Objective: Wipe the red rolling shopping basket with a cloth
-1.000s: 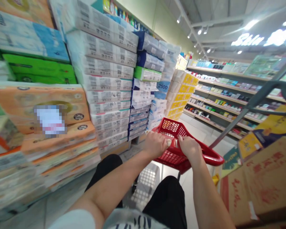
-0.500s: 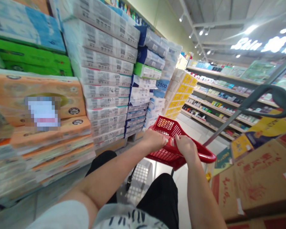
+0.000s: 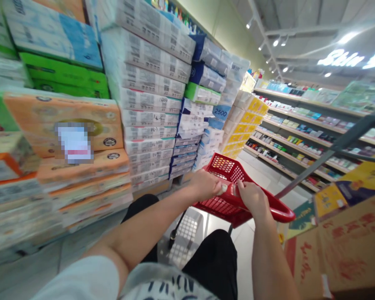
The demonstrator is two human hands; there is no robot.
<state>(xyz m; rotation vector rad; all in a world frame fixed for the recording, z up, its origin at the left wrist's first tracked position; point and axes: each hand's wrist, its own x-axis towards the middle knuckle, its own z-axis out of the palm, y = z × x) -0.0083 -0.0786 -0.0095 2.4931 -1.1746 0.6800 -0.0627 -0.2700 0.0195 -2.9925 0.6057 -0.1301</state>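
Observation:
A red plastic shopping cart (image 3: 281,211) with a perforated basket stands in front of me. My left hand (image 3: 206,185) is wrapped round its handle at the left of the middle, holding something small and whitish near the thumb that I cannot make out. Close beside it, my right hand (image 3: 253,196) grips the handle with curled fingers. Most of the fingertips are hidden beneath the handle. Behind the hands, the cart's basket shows no goods that I can make out.
Tall stacks of wrapped paper packs (image 3: 153,83) and orange packs (image 3: 81,166) line the left side. Cardboard boxes (image 3: 346,250) stand close on the right, beside a slanted grey metal pole (image 3: 309,171). Shelves of small goods (image 3: 300,125) stand ahead.
The stacks, shelves and cart have shifted rightward in the view, and more of the left stacks shows. Both hands remain on the handle.

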